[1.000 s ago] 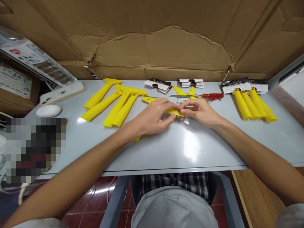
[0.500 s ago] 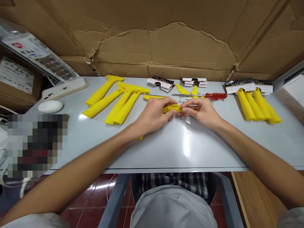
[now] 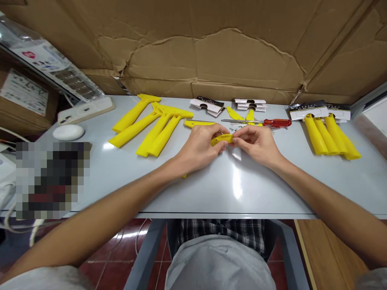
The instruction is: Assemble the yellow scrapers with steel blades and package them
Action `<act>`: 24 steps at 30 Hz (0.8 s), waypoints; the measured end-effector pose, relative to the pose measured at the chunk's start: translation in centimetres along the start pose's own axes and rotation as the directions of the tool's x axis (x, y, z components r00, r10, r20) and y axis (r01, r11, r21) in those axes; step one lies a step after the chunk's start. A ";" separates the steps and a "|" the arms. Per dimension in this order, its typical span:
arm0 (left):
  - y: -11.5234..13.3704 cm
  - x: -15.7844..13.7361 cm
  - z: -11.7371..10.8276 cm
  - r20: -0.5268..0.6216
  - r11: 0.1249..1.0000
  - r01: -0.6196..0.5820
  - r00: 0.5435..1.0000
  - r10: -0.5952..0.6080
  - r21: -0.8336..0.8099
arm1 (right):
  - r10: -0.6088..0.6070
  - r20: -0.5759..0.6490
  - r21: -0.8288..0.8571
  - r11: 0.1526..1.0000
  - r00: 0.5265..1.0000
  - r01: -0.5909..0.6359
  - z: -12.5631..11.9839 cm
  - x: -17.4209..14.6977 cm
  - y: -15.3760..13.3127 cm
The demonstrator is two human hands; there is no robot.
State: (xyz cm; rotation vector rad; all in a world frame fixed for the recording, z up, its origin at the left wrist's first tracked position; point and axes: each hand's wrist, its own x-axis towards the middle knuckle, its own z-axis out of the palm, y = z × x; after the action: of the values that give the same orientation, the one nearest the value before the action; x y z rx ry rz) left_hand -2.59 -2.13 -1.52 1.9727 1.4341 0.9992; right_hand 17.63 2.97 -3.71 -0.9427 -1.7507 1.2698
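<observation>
Near the frame's centre, we clamp a small yellow piece (image 3: 218, 139) in our left hand (image 3: 201, 147), apparently steadying it; our right hand (image 3: 258, 144) meets its end, though whether those fingertips grip it we cannot tell. The red screwdriver (image 3: 272, 122) lies just beyond, seemingly for easy reach.

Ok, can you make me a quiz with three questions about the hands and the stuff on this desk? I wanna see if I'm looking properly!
1. Fill the gap: The screwdriver on the desk has a ____ handle.

2. What does the left hand hold?
A) a folded card
B) a small yellow piece
C) a power strip

3. True or false: The right hand is gripping the screwdriver.

Key:
1. red
2. B
3. False; the screwdriver lies on the desk, beyond the right hand.
</observation>
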 end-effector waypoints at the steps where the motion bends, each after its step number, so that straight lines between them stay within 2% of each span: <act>1: 0.0 0.0 0.0 -0.002 1.000 -0.010 1.000 0.010 0.015 | -0.001 -0.004 0.004 1.000 1.000 0.001 0.1 0.0 0.1; 5: -0.4 0.1 0.1 0.000 0.999 -0.019 1.000 0.019 0.026 | 0.027 0.038 0.015 1.000 0.999 -0.028 0.1 0.3 0.3; 10: -0.8 0.2 0.3 0.038 0.992 0.066 0.997 -0.063 -0.105 | 0.048 0.152 0.065 0.996 0.987 -0.059 -0.3 0.6 0.5; 13: -0.8 0.3 0.2 0.032 0.988 0.086 0.996 -0.083 -0.130 | 0.037 0.206 0.129 0.990 0.978 -0.064 -0.6 0.7 0.8; 24: -0.4 0.3 0.0 0.027 0.996 0.062 0.998 -0.060 -0.068 | 0.074 0.086 0.044 0.996 0.994 -0.078 -0.3 0.7 0.1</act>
State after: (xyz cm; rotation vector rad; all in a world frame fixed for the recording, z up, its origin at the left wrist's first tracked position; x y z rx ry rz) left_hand -2.79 -1.75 -1.71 1.8753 1.4186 0.9802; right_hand 17.64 3.75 -3.67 -0.9486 -1.7562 1.4122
